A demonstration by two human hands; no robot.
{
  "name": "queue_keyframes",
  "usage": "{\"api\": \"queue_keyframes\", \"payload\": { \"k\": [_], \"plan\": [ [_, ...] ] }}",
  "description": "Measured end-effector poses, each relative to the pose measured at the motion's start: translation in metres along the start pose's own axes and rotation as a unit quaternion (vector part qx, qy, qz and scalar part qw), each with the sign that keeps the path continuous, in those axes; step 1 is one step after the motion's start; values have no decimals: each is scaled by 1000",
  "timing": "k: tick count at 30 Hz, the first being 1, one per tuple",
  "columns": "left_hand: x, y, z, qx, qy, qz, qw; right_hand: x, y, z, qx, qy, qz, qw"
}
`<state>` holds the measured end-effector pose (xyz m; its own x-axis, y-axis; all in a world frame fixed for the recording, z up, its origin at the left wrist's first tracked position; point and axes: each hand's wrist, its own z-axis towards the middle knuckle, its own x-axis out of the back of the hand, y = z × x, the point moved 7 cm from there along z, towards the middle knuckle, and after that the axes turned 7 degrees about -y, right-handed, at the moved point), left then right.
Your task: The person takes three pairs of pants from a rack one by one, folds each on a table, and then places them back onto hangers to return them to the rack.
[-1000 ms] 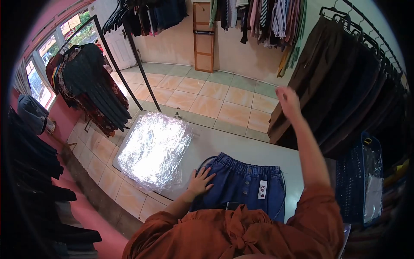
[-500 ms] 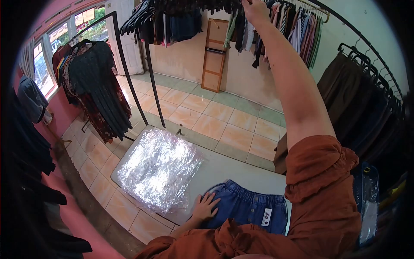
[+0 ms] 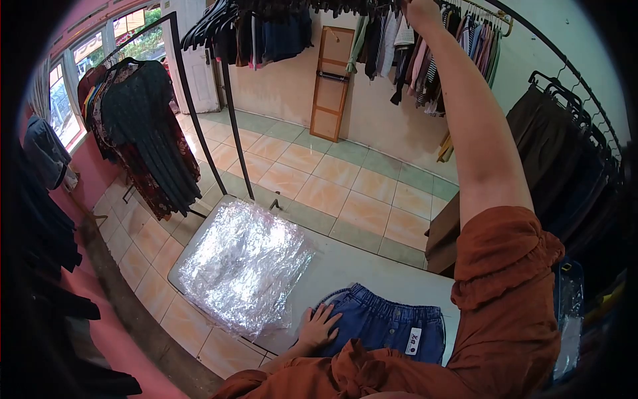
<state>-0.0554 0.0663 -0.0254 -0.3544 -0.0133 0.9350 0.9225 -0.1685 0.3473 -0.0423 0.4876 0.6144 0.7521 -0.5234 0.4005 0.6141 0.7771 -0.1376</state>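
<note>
Blue denim with an elastic waist, buttons and a white tag [image 3: 392, 326] lies on the pale table [image 3: 372, 266]. My left hand [image 3: 319, 327] rests flat on its left edge, fingers spread. My right arm reaches up to the top of the view, where my right hand [image 3: 422, 14] is at the row of black hangers [image 3: 306, 6] on the overhead rail. Its fingers are bent, and what they hold is too small to make out. Shiny clear plastic bags [image 3: 246, 266] lie in a pile on the table's left part.
Dark dresses [image 3: 143, 126] hang on a rack at the left, near the windows. Brown and dark trousers [image 3: 545, 139] hang at the right. Striped clothes [image 3: 432, 73] hang along the back wall, beside a wooden frame [image 3: 332, 83]. Black rack posts [image 3: 232, 126] stand behind the table.
My right hand and arm have moved to the right along the overhead rail. My left hand still lies on the denim. The view has shifted slightly.
</note>
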Motion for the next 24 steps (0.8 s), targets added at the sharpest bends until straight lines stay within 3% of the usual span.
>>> {"api": "queue_keyframes", "payload": {
  "k": [2, 4, 5, 8, 12, 14, 15, 17, 18, 24],
  "plan": [
    [0, 1, 0, 0, 0, 1, 1000, 5, -3, 3, 40, 8, -46, 998],
    [2, 1, 0, 2, 2, 1, 1000, 17, -2, 0, -102, -71, -73, 989],
    [3, 2, 0, 1, 2, -1, 1000, 10, 13, 12, 5, -4, -111, 994],
    [5, 2, 0, -1, 4, -1, 1000, 36, -2, 3, -15, -8, -50, 999],
    [4, 2, 0, -2, 4, -4, 1000, 44, 7, 0, -32, -22, -92, 995],
    [5, 2, -1, -3, 3, -6, 1000, 49, 8, -14, 26, 69, -183, 980],
    [5, 2, 0, -3, 5, -8, 1000, 54, 6, -19, 26, 69, -184, 980],
    [7, 3, -1, -2, 1, -11, 1000, 62, 19, -28, -69, 13, -147, 987],
    [7, 3, 0, 1, -5, -13, 1000, 66, 24, -27, -68, 13, -148, 987],
    [6, 3, 0, 5, -5, -13, 1000, 93, 30, -17, 34, 40, -234, 971]
  ]
}}
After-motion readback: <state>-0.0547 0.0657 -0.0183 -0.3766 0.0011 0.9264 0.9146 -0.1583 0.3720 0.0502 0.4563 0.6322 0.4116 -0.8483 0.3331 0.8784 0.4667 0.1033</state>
